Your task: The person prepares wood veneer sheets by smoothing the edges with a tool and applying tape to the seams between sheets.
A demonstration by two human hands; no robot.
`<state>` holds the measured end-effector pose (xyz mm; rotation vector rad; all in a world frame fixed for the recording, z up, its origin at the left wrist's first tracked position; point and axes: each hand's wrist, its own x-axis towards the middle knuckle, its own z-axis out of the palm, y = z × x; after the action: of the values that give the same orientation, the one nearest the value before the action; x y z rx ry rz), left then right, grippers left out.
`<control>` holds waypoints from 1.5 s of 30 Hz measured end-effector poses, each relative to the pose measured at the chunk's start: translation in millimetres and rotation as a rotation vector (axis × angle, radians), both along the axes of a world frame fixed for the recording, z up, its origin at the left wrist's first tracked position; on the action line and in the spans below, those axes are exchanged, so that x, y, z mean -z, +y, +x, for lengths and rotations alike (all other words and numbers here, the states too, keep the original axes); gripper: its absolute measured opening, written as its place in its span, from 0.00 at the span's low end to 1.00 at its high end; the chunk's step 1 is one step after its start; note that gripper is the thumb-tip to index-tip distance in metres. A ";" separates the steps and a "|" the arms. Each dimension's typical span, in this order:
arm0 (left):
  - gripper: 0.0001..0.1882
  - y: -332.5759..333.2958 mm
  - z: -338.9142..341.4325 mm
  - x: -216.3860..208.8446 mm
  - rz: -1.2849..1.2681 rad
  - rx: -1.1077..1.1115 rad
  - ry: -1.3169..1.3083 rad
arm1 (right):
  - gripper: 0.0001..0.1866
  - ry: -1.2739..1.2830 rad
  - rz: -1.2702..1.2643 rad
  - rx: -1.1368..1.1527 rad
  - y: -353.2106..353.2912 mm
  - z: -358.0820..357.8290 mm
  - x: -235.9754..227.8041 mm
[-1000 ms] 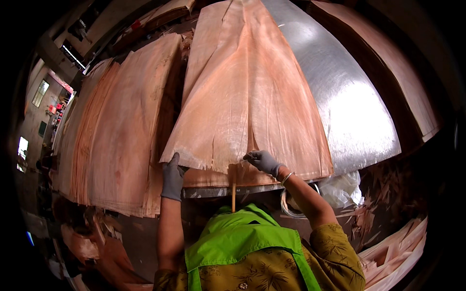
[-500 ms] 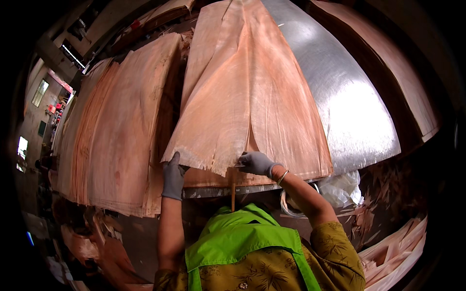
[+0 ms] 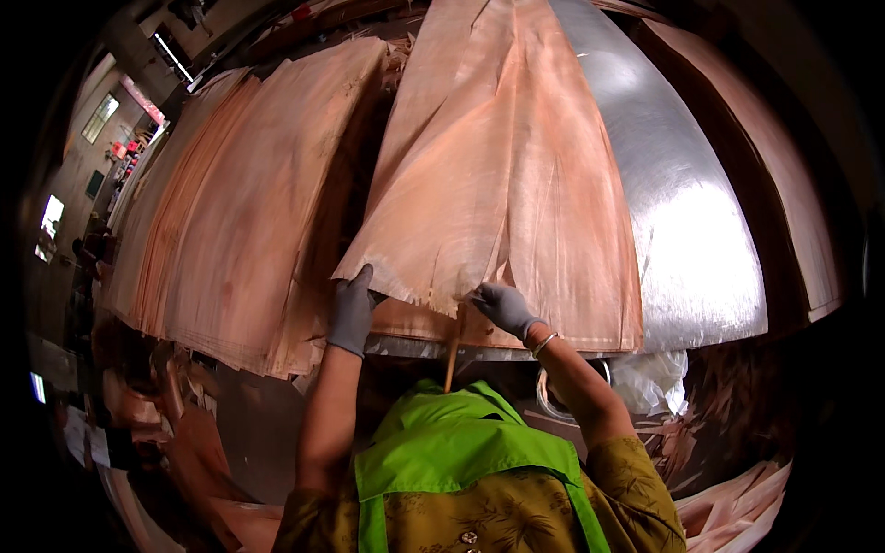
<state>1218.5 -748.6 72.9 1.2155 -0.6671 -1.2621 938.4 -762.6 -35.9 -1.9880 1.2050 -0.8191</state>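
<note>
A thin, reddish-brown wood veneer sheet [image 3: 461,212] stretches away from me, its near edge lifted, ragged and split. My left hand [image 3: 352,311], in a grey glove, is closed on the sheet's near left corner, thumb on top. Further right, my gloved right hand [image 3: 502,309] pinches the torn near edge beside a lengthwise split. More veneer lies beneath the raised edge, on a metal-edged table. A thin wooden stick [image 3: 452,358] points from my green apron [image 3: 466,452] toward the sheet, between my hands.
A stack of veneer sheets [image 3: 249,203] stands to the left. A shiny metal surface [image 3: 682,212] lies right of the sheet, with more veneer [image 3: 784,166] beyond. Below the table edge are a white plastic bag [image 3: 650,382] and a ring-shaped coil [image 3: 553,396]. Veneer scraps [image 3: 737,502] lie lower right.
The whole view has turned and shifted, so the sheet and both hands appear farther right. Both hands keep their hold on the near edge, and the split beside my right hand looks narrower.
</note>
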 end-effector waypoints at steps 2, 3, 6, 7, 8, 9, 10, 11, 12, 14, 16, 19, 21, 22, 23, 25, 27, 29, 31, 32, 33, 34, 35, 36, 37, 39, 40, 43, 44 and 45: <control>0.17 -0.3 -3.1 -1.0 0.014 -0.026 0.063 | 0.12 0.021 0.027 0.046 -0.8 2.7 6.8; 0.17 -0.7 0.9 2.3 0.027 -0.019 0.042 | 0.13 0.029 0.037 0.068 -1.3 3.6 10.5; 0.18 -4.0 12.9 10.9 0.115 0.004 -0.082 | 0.12 0.031 0.094 0.090 -5.5 5.6 20.4; 0.18 -5.6 15.9 11.4 0.177 0.011 -0.166 | 0.11 0.029 0.117 0.093 -6.6 4.7 23.0; 0.18 -6.7 15.7 13.5 0.173 0.006 -0.151 | 0.10 -0.097 0.132 0.062 -4.9 2.4 25.8; 0.19 -5.6 18.1 15.7 0.171 -0.007 -0.139 | 0.09 -0.226 0.149 0.024 -0.6 2.9 23.1; 0.19 -3.8 17.5 19.4 0.102 -0.031 -0.029 | 0.09 -0.355 0.166 -0.015 2.0 4.4 19.6; 0.19 -1.8 18.7 22.2 0.031 -0.056 0.080 | 0.09 -0.381 0.149 -0.007 0.3 5.8 20.7; 0.19 -2.5 17.2 19.1 0.019 -0.047 0.077 | 0.10 -0.401 0.128 0.014 -3.3 0.1 25.6; 0.19 -1.8 18.7 10.7 -0.007 -0.030 0.069 | 0.10 -0.625 0.307 0.132 -6.5 -14.8 35.2; 0.18 2.1 11.3 -8.1 -0.025 -0.048 0.033 | 0.10 -0.685 0.370 0.366 -16.1 -28.6 40.8; 0.12 7.7 10.5 -32.7 0.038 -0.051 -0.152 | 0.12 -0.619 0.533 0.538 -25.7 -42.5 32.6; 0.11 5.9 9.5 -41.6 0.062 -0.124 -0.212 | 0.12 -0.607 0.317 0.531 -34.1 -40.0 32.5; 0.11 6.4 6.9 -47.1 0.082 -0.115 -0.246 | 0.12 -0.618 0.273 0.505 -37.9 -37.7 27.5; 0.12 7.5 4.2 -54.2 0.102 -0.106 -0.280 | 0.13 -0.572 0.275 0.450 -43.7 -35.3 22.6; 0.14 7.8 7.0 -59.3 0.114 -0.110 -0.318 | 0.14 -0.578 0.373 0.353 -49.8 -18.1 14.4; 0.18 8.8 17.7 -58.0 0.111 -0.135 -0.318 | 0.17 -0.627 0.707 0.205 -50.8 -1.3 5.8; 0.21 -6.2 -6.5 -61.6 -0.033 -0.006 -0.512 | 0.15 -0.521 0.447 0.183 -60.2 -18.2 51.7; 0.23 3.7 6.1 -58.5 -0.060 0.007 -0.683 | 0.13 -0.220 0.458 0.081 -51.7 -13.0 44.9; 0.24 9.7 15.3 -57.0 -0.034 -0.003 -0.744 | 0.13 -0.069 0.456 0.024 -46.6 -12.0 38.2; 0.24 13.3 19.4 -56.3 -0.015 -0.003 -0.799 | 0.12 -0.045 0.489 0.014 -41.2 -15.9 33.8; 0.25 13.0 15.0 -59.9 0.014 -0.015 -0.725 | 0.11 -0.022 0.524 0.015 -35.5 -24.6 33.2; 0.25 12.2 9.7 -65.3 0.043 -0.028 -0.651 | 0.10 0.000 0.560 0.016 -31.1 -32.3 32.3; 0.25 12.3 6.6 -69.1 0.071 -0.042 -0.580 | 0.10 0.042 0.629 -0.017 -27.9 -38.1 31.6; 0.24 12.5 7.5 -67.1 0.049 -0.036 -0.589 | 0.10 -0.014 0.655 -0.029 -22.9 -41.1 33.0; 0.23 12.0 8.1 -65.4 0.004 -0.023 -0.608 | 0.11 -0.128 0.703 -0.051 -10.7 -44.3 35.1; 0.22 10.6 5.2 -66.8 0.038 -0.057 -0.510 | 0.12 -0.048 0.568 -0.116 -6.9 -44.3 34.9; 0.20 8.9 -0.2 -69.1 0.056 -0.098 -0.390 | 0.13 -0.070 0.451 -0.063 -0.1 -37.8 42.9; 0.20 8.6 3.9 -61.6 0.010 -0.068 -0.464 | 0.13 -0.051 0.451 0.033 0.0 -37.2 45.1; 0.19 8.7 6.6 -59.5 -0.034 -0.041 -0.540 | 0.13 -0.033 0.452 0.126 0.6 -31.9 42.5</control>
<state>1225.1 -739.9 132.3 1.5484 -1.0403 -0.8816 906.5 -762.0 -78.3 -1.5399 1.3670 -0.5727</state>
